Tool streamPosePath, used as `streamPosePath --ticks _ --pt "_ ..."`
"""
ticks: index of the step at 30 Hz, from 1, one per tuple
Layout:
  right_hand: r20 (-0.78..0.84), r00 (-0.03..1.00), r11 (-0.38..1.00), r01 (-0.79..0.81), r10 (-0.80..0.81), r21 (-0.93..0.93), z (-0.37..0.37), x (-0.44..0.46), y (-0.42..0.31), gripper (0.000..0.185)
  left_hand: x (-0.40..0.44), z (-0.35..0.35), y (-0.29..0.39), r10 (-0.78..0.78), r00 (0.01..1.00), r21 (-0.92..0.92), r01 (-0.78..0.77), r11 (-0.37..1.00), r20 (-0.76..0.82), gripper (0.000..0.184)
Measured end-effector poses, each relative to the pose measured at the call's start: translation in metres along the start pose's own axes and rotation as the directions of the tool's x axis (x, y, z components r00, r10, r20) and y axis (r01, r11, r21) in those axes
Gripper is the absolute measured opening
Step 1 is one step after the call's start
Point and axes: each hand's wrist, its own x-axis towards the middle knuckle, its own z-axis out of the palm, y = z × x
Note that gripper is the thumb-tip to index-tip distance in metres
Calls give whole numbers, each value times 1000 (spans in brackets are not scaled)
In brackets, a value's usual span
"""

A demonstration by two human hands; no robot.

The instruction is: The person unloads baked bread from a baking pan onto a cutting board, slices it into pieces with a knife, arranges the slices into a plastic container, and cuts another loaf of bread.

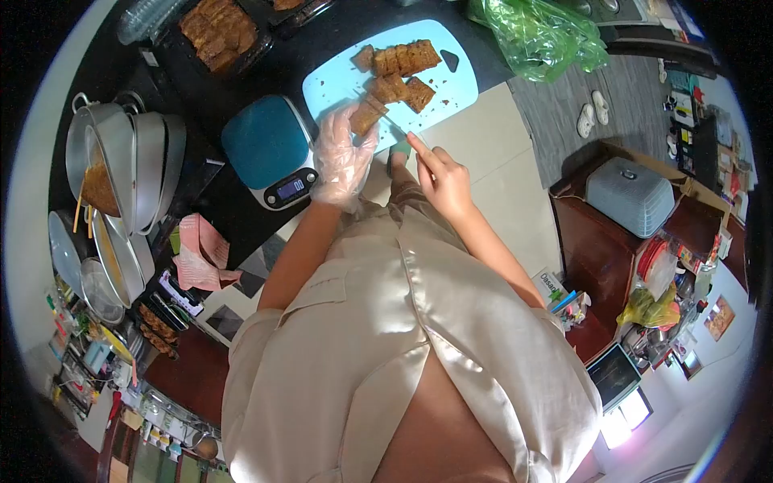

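My left hand [342, 157], in a clear plastic glove, has its fingers closed round a brown baked piece [367, 117] at the near edge of a light blue cutting board [330, 84]. Bare, my right hand [441, 177] grips a knife [391, 122], index finger stretched along it. The blade reaches the piece beside my left fingertips. Farther back on the board lie a sliced brown block [407, 59] and some cut chunks [401, 91], with crumbs around them.
Left of the board is a kitchen scale [266, 141] with a lit display. A black tray of brown pieces [217, 32] stands at the back left, metal pots [133, 161] at the left. A green plastic bag [547, 36] lies right of the board.
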Motion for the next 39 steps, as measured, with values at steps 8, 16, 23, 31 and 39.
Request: streamPosePath --ticks 8,16,23,31,39 --pt "-52 993 992 101 -106 -79 29 34 -1 57 10 7 -8 112 994 74 -111 991 -16 42" --pt "-1 1000 997 12 -12 -70 25 11 -2 59 9 5 -9 118 992 96 -121 988 36 39" --pt "-43 999 1000 28 -28 -4 29 -11 12 58 12 3 -10 112 993 92 -114 989 20 38" --pt "-1 1000 999 -28 28 -15 24 -13 19 57 9 -3 0 11 998 95 -17 995 59 46" --pt "-79 996 982 -20 35 188 -6 17 1 50 -3 -13 -9 65 996 88 -71 994 67 49"
